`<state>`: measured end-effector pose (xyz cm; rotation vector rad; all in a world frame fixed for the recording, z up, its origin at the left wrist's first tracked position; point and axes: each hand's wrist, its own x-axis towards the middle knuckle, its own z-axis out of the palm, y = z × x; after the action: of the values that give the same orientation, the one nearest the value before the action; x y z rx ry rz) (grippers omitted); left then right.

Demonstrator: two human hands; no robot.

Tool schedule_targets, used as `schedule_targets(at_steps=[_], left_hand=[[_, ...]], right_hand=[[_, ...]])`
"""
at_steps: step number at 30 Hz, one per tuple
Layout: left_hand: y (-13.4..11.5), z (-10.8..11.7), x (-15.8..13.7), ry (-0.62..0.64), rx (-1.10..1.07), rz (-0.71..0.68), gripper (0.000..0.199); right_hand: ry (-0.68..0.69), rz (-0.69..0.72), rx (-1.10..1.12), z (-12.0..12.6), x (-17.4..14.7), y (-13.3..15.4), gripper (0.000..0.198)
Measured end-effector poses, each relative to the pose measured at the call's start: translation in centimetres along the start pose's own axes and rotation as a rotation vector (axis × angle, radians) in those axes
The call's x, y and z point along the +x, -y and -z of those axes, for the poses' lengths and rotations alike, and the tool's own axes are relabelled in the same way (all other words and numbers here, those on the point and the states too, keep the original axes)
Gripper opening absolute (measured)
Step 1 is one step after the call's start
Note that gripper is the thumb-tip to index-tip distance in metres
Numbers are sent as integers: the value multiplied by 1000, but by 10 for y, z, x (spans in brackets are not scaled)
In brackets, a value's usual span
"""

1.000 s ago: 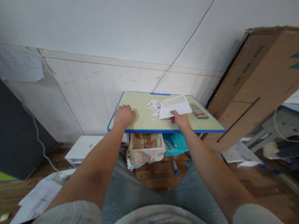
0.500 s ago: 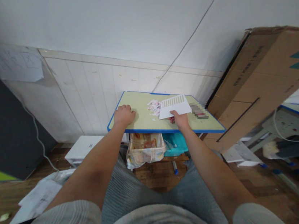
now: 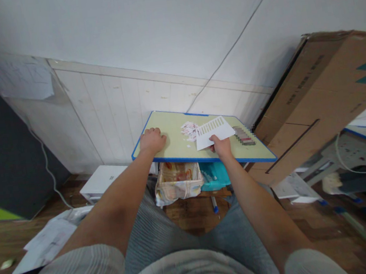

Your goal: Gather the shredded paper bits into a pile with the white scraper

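Note:
My right hand (image 3: 221, 147) grips a white card (image 3: 216, 134) by its near edge, thumb on top. A row of narrow slots runs along the card's far side, and the tabletop's colour shows through them. Beside the card's left edge lies a pile of small whitish and pinkish paper-like scraps (image 3: 189, 130), partly covered by it. My left hand (image 3: 153, 140) rests on the left part of the pale yellow table (image 3: 174, 149), loosely bent with nothing visible in it. To the right of the card sits a blurred-out, flat dark object (image 3: 244, 135).
Below the table are a cloth-lined basket (image 3: 179, 190) and a teal bin (image 3: 215, 175). A large cardboard box (image 3: 299, 109) leans at the right. At the left stands a white box-like unit (image 3: 103, 180) near loose papers (image 3: 51, 244). A cable (image 3: 226, 56) runs down the wall.
The card in my right hand has tilted, its left end swinging slightly toward me. My left hand stays in place on the table.

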<state>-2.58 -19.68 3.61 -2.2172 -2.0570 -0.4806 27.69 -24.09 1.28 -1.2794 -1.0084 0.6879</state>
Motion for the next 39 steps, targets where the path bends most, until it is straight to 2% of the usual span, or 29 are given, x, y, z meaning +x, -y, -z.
schedule_targets(at_steps=[10, 21, 30, 39], left_hand=[[-1, 2, -1, 7, -2, -1, 52], [0, 0, 0, -1, -4, 3, 51], [3, -3, 2, -12, 3, -11, 51], [-1, 2, -1, 2, 0, 3, 51]], right_hand=[[69, -3, -20, 1, 2, -1, 15], [217, -18, -61, 4, -6, -1, 15], [169, -13, -12, 6, -8, -4, 13], [273, -28, -2, 9, -14, 4, 14]])
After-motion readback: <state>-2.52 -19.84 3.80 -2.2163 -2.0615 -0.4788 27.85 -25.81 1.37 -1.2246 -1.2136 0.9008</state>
